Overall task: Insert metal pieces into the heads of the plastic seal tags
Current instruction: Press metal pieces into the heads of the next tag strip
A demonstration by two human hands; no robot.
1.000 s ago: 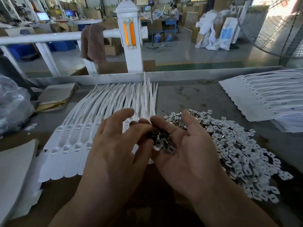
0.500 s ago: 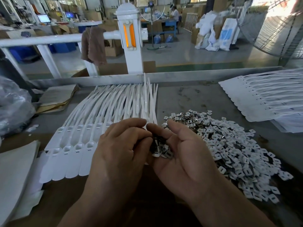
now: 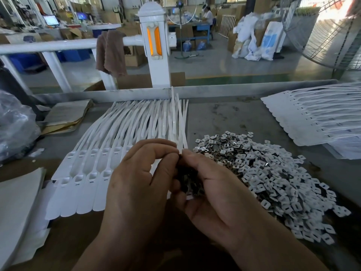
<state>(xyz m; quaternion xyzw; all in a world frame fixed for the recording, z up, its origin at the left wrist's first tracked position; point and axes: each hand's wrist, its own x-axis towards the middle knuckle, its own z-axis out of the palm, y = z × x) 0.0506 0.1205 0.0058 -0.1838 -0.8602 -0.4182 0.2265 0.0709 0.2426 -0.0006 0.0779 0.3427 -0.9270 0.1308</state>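
Metal pieces [image 3: 190, 182] fill the cupped right hand [image 3: 218, 194].

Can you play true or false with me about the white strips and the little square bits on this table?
1. The right hand holds dark metal pieces in its palm. True.
2. The loose pile of small pieces lies left of the row of seal tags. False: it lies to their right.
3. The seal tags are red. False: they are white.
4. A brown cloth hangs over the white rail. True.
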